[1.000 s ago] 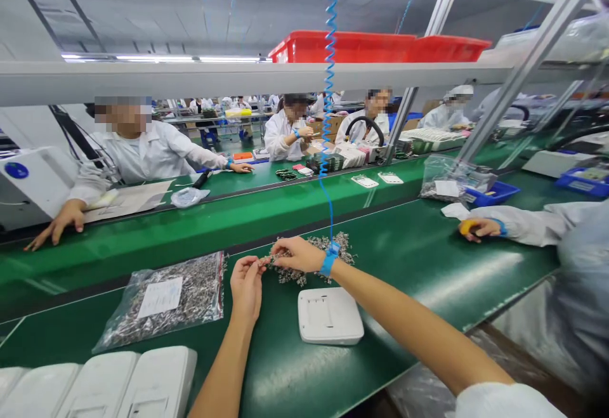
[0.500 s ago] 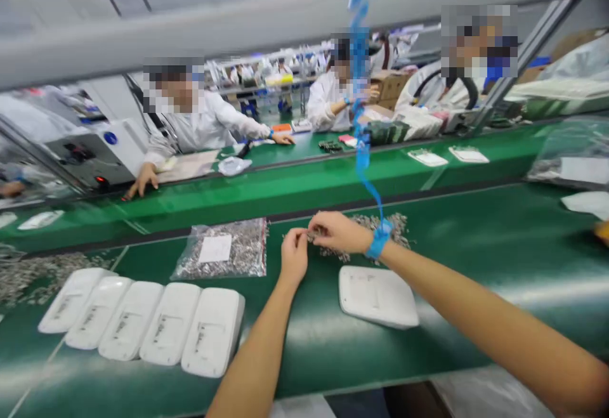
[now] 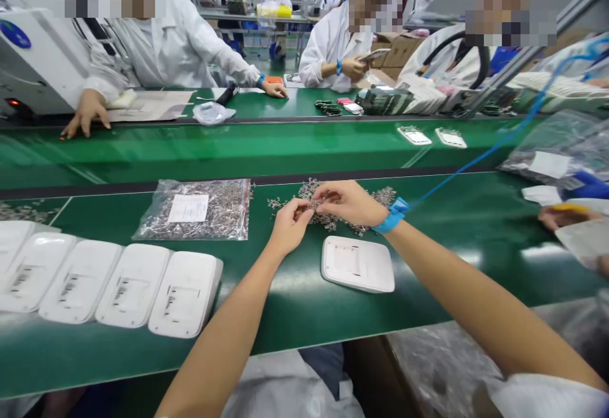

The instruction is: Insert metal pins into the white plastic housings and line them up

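A loose heap of small metal parts point(image 3: 333, 205) lies on the green bench in front of me. My left hand point(image 3: 288, 226) and my right hand point(image 3: 346, 202) meet over its near edge, fingertips pinched together on small metal parts from the heap. A blue wrist strap point(image 3: 392, 216) with a blue cord sits on my right wrist. A white plastic housing point(image 3: 358, 264) lies face down just below my hands, touching neither.
A clear bag of metal parts point(image 3: 196, 209) lies left of the heap. A row of white housings point(image 3: 109, 281) lines the near left edge. A green conveyor point(image 3: 238, 148) runs behind. People in white coats work opposite, and a neighbour's hand point(image 3: 556, 216) rests at right.
The view has tilted down and swung left, showing more of the row of housings. My hands stay together at the heap, still pinching small parts.
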`<act>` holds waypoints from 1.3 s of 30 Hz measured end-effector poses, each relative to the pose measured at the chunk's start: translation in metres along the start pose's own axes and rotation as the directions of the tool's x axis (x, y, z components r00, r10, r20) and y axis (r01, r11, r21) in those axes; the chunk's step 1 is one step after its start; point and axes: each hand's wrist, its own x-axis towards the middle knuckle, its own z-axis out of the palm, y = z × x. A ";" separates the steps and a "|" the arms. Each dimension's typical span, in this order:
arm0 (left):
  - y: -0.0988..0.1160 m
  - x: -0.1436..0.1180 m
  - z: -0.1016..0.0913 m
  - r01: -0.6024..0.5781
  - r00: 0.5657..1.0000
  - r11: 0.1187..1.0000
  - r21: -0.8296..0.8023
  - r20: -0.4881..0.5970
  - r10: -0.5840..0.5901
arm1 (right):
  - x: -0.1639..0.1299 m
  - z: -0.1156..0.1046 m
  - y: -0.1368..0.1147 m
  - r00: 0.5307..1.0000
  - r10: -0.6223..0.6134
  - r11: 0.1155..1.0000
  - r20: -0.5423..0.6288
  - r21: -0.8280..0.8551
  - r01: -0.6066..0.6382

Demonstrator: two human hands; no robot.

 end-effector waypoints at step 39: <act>0.011 -0.022 0.024 -0.329 0.944 0.752 0.572 0.220 0.246 | -0.093 -0.009 -0.015 0.973 0.173 0.946 -0.152 -0.251 -0.208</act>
